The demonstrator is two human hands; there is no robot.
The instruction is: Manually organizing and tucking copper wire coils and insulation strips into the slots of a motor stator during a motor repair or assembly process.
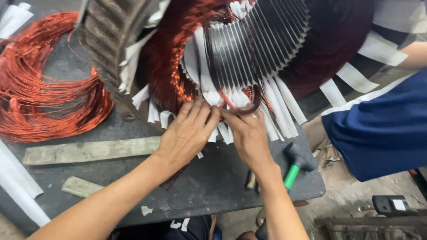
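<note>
Big stator (pixel 249 49) sits on the dark desk (pixel 209 182), w/ white insulation strips (pixel 278 109) sticking out of its slots. Both hands work at the stator's bottom edge: left hand (pixel 187 133) has fingers pressed together on the strips, right hand (pixel 250 135) pinches a copper wire bundle (pixel 244 109). Loose copper coil (pixel 44 84) lies left of the stator, green-handled mallet (pixel 297 162) below-right. Another person's blue sleeve (pixel 378 129) on the right.

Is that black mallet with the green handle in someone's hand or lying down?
Lying down: the mallet rests on the dark table, beside the right hand, untouched.
</note>
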